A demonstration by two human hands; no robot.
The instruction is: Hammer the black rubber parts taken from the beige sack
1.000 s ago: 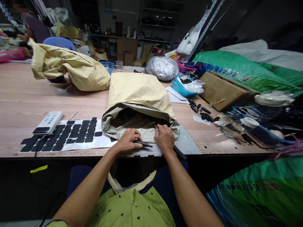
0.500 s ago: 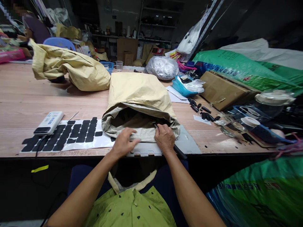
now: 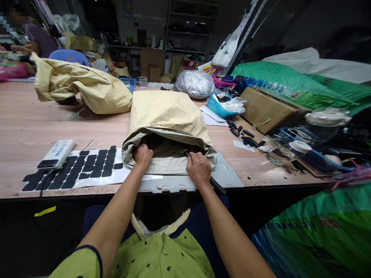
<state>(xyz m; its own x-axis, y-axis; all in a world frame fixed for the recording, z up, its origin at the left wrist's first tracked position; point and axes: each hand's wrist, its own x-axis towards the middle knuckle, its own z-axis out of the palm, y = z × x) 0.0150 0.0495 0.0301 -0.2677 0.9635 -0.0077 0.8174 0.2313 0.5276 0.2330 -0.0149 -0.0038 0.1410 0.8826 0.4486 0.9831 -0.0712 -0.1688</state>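
A cream paper sack point(image 3: 168, 110) lies on the table with its woven grey lining folded out and its dark mouth facing me. My left hand point(image 3: 143, 155) reaches into the left side of the mouth, its fingers hidden in shadow. At the right side of the opening my right hand point(image 3: 199, 166) is closed, with a small dark, shiny-tipped object point(image 3: 189, 155) showing at its fingertips. A grey flat sheet point(image 3: 228, 173) lies under the sack. To the left is a white sheet with rows of black rounded patches point(image 3: 95, 166).
A white device point(image 3: 56, 154) and a thin metal tool rest at the left. Behind stands another cream sack point(image 3: 95, 92). Rightward are a blue bowl point(image 3: 222, 108), small black parts, a cardboard box point(image 3: 269, 110) and clear jars. A person point(image 3: 42, 38) sits at the far left.
My left hand has moved from in front of the sack, fingers spread, up into the left of its mouth. My right hand stays at the right edge. The view has shifted slightly.
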